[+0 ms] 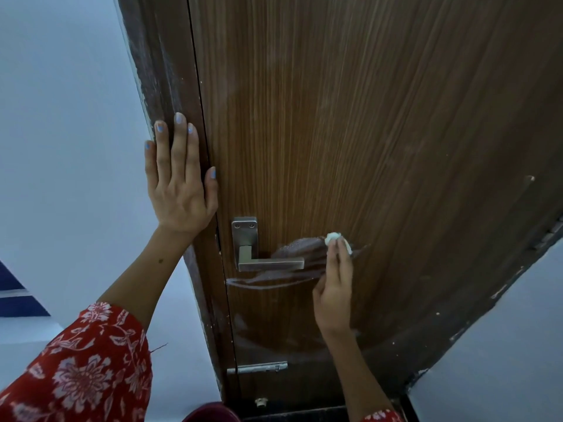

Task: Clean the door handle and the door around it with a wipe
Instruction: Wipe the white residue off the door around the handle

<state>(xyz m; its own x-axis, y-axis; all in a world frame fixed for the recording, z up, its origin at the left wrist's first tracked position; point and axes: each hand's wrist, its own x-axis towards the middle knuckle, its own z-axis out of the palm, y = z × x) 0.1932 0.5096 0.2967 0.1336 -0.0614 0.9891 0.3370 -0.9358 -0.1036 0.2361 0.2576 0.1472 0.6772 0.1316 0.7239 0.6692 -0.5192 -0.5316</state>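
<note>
Head view: one brown wood-grain door [350,132], one steel lever door handle [268,264] near its left edge. Right hand [333,296] pinches one white wipe [336,240] against door, just beyond lever tip; wet streaks [274,281] around handle. Left hand [179,184] flat, fingers spread, on dark door frame [158,71], holding nothing. One metal bolt [259,367] lower down. Red floral sleeve [82,367] at bottom left.
</note>
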